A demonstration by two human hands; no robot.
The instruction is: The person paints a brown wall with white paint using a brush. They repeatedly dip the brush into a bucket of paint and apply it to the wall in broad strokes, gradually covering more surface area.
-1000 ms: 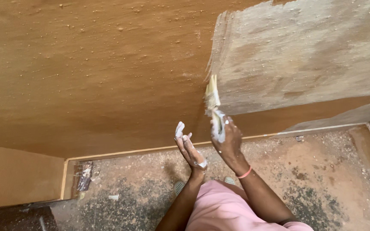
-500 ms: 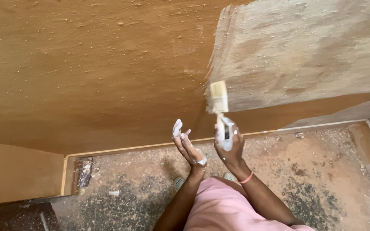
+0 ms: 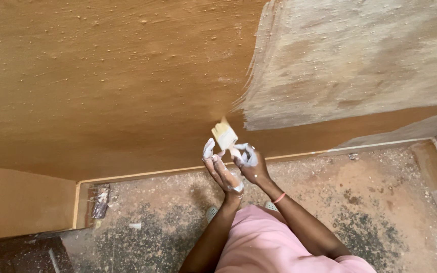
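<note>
Head camera, looking down along a wall to the floor: a person in a pink garment (image 3: 274, 242) stands close to a wall, both forearms reaching forward. The right hand (image 3: 249, 164), smeared with pale paint, is closed around the handle of a paintbrush (image 3: 226, 137); the brush's pale yellowish bristles point up and press against the wall low down, just above the skirting line. A thin pink band (image 3: 279, 197) circles the right wrist. The left hand (image 3: 219, 169) is held just beside the brush handle, palm turned up and fingers loosely spread, gripping nothing; its fingertips are coated in white, and a white smear marks the wrist.

The wall's painted area (image 3: 112, 86) is a glossy orange-brown and fills the left and centre. To the upper right lies an unpainted grey patch (image 3: 360, 60) with rough, streaky edges where the brown paint meets it; the brush sits just below that patch's lower left corner.

The floor (image 3: 380, 202) is dusty concrete, speckled with paint and grit. A small flattened scrap (image 3: 100, 201) lies by the wall's foot at the left
</note>
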